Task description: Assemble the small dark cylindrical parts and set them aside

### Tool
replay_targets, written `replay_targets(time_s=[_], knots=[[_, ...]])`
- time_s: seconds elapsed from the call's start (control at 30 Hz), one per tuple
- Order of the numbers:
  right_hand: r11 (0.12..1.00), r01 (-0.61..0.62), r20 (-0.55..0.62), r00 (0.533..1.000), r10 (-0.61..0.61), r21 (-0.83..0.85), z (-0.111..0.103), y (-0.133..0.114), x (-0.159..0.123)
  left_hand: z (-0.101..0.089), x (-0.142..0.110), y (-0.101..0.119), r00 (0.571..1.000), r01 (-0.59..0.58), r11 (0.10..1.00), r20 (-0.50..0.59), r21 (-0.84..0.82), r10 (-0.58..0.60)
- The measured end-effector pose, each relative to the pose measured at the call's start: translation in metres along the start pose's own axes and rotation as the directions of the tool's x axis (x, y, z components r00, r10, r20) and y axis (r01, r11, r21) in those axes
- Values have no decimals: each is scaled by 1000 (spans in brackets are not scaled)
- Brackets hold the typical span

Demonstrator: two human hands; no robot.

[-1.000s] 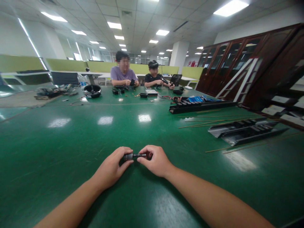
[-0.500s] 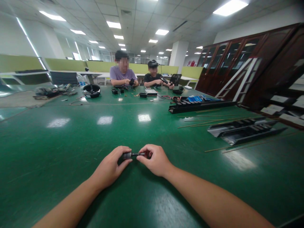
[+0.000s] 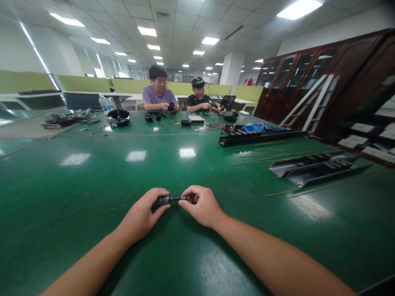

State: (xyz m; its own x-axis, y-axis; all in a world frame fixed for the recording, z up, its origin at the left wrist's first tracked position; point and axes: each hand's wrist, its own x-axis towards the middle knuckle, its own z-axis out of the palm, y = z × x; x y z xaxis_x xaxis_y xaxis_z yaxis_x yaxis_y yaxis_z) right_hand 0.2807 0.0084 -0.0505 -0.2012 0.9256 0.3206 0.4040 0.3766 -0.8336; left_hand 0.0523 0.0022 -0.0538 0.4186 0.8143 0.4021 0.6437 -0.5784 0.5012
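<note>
Both my hands meet low over the green table (image 3: 92,193), just above its surface. My left hand (image 3: 140,216) pinches the thicker dark end of a small black cylindrical part (image 3: 169,200) between thumb and fingers. My right hand (image 3: 202,205) is curled round the thinner shaft end of the same part, which lies level between the two hands. The ends of the part are hidden inside my fingers.
Long black trays (image 3: 314,169) and thin rods (image 3: 271,158) lie to the right. Another black tray with blue pieces (image 3: 256,133) sits further back. Two people (image 3: 159,96) work at the far end among small parts and a round black ring (image 3: 119,117). Dark cabinets (image 3: 308,86) stand at right.
Both hands and the part have drifted slightly up the picture; their grip looks the same.
</note>
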Motion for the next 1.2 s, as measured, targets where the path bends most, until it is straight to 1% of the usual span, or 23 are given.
replay_targets(time_s=[0.43,0.73,0.93,1.07,1.13,1.2], knots=[[1000,-31,8,999,31,-1,1,4,1,-2,0,-6,1000,-27,999,-16,-35,26],[999,-45,5,999,45,8,2,3,0,-5,2,-6,999,-44,999,-13,-20,44],[998,-49,-8,999,49,26,2,4,0,-5,1,-8,1000,10,999,-30,41,-9],[997,-65,-43,997,67,50,0,0,2,-8,2,-9,999,-5,997,40,73,2],[995,-71,-73,994,76,70,-1,-3,2,-11,4,-10,998,30,994,53,108,-36],[992,-73,-86,993,82,99,-2,-6,2,-14,5,-12,995,97,986,22,134,-101]])
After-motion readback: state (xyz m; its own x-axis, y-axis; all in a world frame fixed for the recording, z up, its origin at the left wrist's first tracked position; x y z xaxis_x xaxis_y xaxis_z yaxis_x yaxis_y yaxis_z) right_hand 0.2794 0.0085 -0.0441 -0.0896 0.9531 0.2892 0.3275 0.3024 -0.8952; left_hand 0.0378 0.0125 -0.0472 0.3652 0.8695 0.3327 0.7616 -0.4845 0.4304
